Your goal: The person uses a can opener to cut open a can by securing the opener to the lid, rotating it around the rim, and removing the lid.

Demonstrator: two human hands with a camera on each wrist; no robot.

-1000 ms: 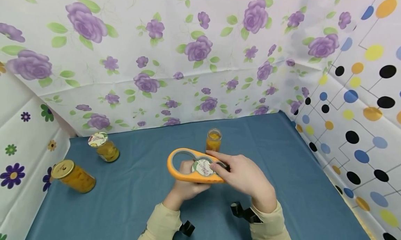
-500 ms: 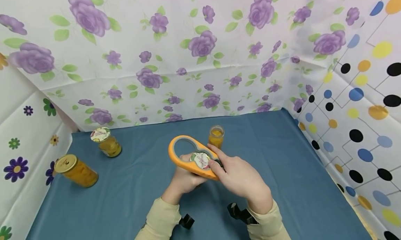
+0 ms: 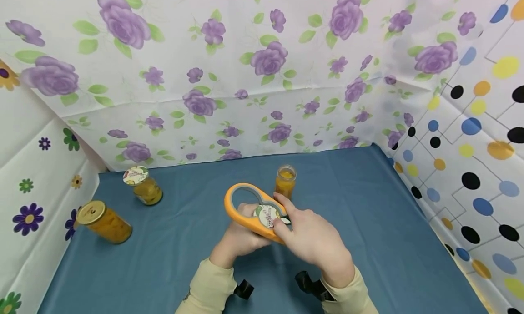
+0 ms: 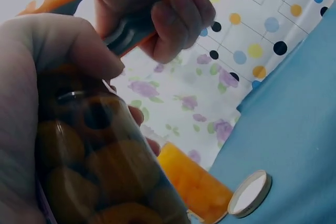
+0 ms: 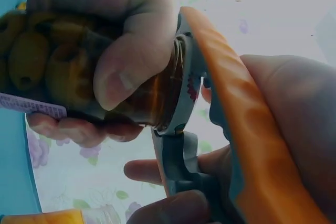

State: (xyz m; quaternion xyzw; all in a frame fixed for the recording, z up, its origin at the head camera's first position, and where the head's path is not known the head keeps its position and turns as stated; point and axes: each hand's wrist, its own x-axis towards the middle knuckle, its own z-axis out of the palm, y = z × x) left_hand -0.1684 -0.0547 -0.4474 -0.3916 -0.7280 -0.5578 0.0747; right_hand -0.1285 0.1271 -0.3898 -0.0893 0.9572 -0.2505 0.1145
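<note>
My left hand (image 3: 241,236) grips a glass jar of olives (image 5: 68,61), its thumb and fingers wrapped round the body below the lid. An orange and grey jar opener (image 3: 254,225) sits around the jar's patterned lid (image 3: 267,215). My right hand (image 3: 314,237) holds the opener by its right end, thumb on top near the lid and fingers curled beneath. In the right wrist view the lid is still on the jar's neck, between the opener's grey inner edges. From above, the hands and opener hide most of the olive jar.
Behind the right hand stands a lidless jar with yellow-orange contents (image 3: 285,182). A loose lid (image 4: 251,194) lies beside it in the left wrist view. Two lidded jars, one smaller (image 3: 143,186) and one taller (image 3: 105,223), stand at left. Patterned cloth walls surround the blue tabletop (image 3: 184,259).
The opener has turned a little clockwise in the head view, its right end coming down toward me. My right hand has shifted slightly left with it; both hands keep their hold.
</note>
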